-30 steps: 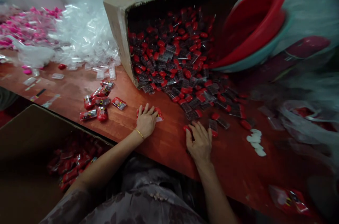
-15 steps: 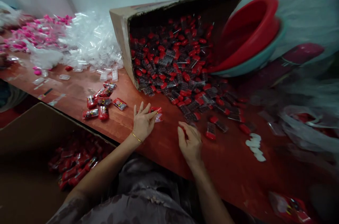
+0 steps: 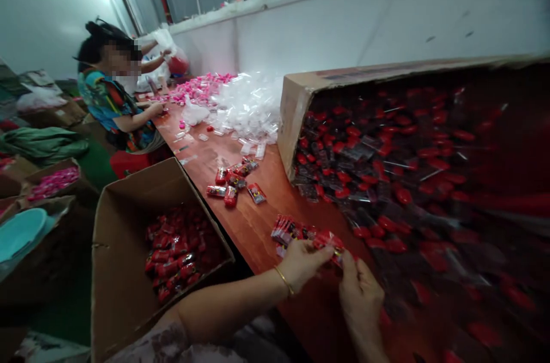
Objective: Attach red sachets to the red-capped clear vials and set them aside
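Observation:
My left hand [image 3: 303, 263], with a gold bangle at its wrist, pinches a small red printed wrapper [image 3: 330, 244] between thumb and fingers. Close by on the right, my right hand [image 3: 361, 288] is closed with thumb and fingertips at the wrapper's right edge. Beyond my left hand, a row of red printed wrappers [image 3: 287, 229] lies on the red-brown table [image 3: 262, 225]. Several filled red packets [image 3: 231, 196] rest farther left. A tipped cardboard box [image 3: 296, 94] spills clear cases with red ends [image 3: 387, 180] on the right.
Below the table's left edge stands an open carton [image 3: 116, 237] with red packets inside. Clear cases [image 3: 249, 105] and pink pieces [image 3: 201, 88] are heaped farther back. A seated person [image 3: 124, 105] works at the far left.
The view has swung left, bringing the person and floor cartons into sight. My hands have come together; the wrapper is now between them, and the wrapper row now shows.

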`<act>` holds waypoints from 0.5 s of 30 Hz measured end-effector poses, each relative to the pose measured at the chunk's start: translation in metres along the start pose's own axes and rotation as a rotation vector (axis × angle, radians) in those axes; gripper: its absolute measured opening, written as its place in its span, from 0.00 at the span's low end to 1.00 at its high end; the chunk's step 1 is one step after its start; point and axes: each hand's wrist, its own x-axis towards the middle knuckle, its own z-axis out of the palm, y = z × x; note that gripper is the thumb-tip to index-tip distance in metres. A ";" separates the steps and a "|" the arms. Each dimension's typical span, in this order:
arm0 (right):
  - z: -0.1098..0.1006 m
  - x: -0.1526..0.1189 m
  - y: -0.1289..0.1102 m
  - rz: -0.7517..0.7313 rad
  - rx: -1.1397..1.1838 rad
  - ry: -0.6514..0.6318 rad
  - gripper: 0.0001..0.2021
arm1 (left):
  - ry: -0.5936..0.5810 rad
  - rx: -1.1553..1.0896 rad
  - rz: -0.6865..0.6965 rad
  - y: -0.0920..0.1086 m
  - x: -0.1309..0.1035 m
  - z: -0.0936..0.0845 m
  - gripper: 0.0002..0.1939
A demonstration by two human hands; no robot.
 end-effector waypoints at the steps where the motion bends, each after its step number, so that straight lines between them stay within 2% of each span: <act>1: 0.000 -0.002 0.001 -0.012 -0.008 0.010 0.27 | 0.005 -0.061 0.005 -0.002 -0.002 0.003 0.27; 3: 0.004 -0.006 0.004 -0.044 0.013 0.021 0.27 | 0.052 -0.139 0.012 -0.005 -0.007 0.007 0.26; 6: 0.011 -0.008 0.010 -0.118 0.047 0.054 0.24 | 0.099 -0.192 -0.051 -0.004 -0.011 0.008 0.23; 9: 0.013 -0.012 0.013 -0.164 0.055 0.058 0.19 | 0.151 -0.189 0.033 0.000 -0.014 0.006 0.19; 11: 0.014 -0.015 0.011 -0.165 0.101 0.049 0.16 | 0.164 -0.161 0.105 0.001 -0.013 0.005 0.16; 15: 0.018 -0.016 0.008 -0.198 0.133 0.044 0.13 | 0.127 -0.140 0.061 -0.002 -0.001 0.004 0.15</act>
